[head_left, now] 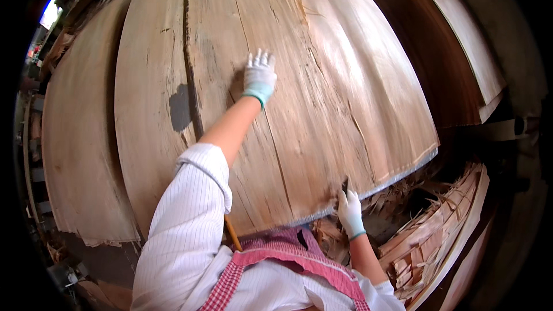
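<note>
- The left hand (259, 76), in a white glove with a green cuff, is lying flat and spread wide open on the top veneer sheet (322, 69), toward 12 o'clock from the person's body; it is gripping nothing, only pressing on the wood.
- The right hand (350, 212), gloved the same way, is resting at the near edge of that sheet, at about 5 o'clock from the left hand, its fingers curled around a small dark tool (345, 185) whose tip is touching the wood.
- The top veneer sheet is filling the middle of the view, pale and streaked with long splits, with a dark crack (190, 57) running along it at 9 o'clock from the left hand.
- A second sheet (80, 138) is lying just beside it, farther toward 9 o'clock.
- A heap of broken veneer scraps (426, 236) is lying below the sheet's near edge, at 3 o'clock from the right hand.
- The person is wearing a white striped sleeve (184, 224) and a red checked apron (288, 253).
</note>
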Motion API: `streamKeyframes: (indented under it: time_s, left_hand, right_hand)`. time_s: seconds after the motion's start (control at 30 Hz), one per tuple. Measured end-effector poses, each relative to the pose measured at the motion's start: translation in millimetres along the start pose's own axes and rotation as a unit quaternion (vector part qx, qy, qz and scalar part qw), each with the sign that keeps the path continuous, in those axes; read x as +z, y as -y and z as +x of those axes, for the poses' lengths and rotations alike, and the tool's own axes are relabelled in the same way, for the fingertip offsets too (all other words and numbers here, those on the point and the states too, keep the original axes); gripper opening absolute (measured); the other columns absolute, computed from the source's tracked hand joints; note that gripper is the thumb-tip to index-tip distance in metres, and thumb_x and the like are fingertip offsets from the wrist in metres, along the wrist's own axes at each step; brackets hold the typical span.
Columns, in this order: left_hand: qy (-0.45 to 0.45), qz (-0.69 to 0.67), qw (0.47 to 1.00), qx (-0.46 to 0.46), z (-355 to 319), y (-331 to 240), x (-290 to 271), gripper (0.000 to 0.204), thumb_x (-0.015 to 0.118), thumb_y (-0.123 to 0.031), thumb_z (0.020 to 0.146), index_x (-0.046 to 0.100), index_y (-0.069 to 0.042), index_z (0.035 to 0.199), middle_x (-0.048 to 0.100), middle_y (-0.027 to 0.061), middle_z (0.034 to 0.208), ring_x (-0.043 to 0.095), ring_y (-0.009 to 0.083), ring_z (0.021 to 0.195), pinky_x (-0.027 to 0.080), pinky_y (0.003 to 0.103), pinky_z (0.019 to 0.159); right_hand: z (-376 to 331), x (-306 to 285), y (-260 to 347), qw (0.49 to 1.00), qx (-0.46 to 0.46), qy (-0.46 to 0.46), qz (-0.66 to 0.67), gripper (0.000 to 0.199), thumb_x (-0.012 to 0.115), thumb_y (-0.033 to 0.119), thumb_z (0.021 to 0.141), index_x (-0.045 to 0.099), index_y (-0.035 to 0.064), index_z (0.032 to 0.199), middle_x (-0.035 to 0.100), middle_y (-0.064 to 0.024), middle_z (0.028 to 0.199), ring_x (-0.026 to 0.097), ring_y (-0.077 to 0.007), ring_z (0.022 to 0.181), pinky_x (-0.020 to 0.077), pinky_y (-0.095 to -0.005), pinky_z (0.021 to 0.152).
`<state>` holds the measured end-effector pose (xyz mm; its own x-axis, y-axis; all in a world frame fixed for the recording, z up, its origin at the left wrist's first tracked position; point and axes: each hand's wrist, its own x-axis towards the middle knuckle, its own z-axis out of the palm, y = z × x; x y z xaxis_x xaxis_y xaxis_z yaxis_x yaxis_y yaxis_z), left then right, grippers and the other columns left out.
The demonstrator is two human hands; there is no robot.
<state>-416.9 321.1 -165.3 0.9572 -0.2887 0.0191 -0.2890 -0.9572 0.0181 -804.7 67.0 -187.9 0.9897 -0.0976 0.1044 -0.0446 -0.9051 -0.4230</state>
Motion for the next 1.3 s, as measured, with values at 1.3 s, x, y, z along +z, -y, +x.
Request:
streamKeyframes:
  time_s: [1.3]
  left_hand:
    - [-0.007, -0.083, 0.981, 0.174, 16.7, -21.3, 39.1, 0.047, 0.048, -0.03, 0.094, 0.045, -0.01, 0.137, 0.037, 0.0086, 0.148, 0.029, 0.0242, 0.139, 0.017, 0.039, 0.117]
  right_hand:
    - [-178.5, -30.8, 57.5, 0.847, 0.365, 0.374, -0.096, 0.028, 0.048, 0.027, 0.092, 0.054, 0.001, 0.101, 0.061, -0.0294, 0.078, 0.062, -0.0439, 0.072, 0.0488, -0.0535, 0.064]
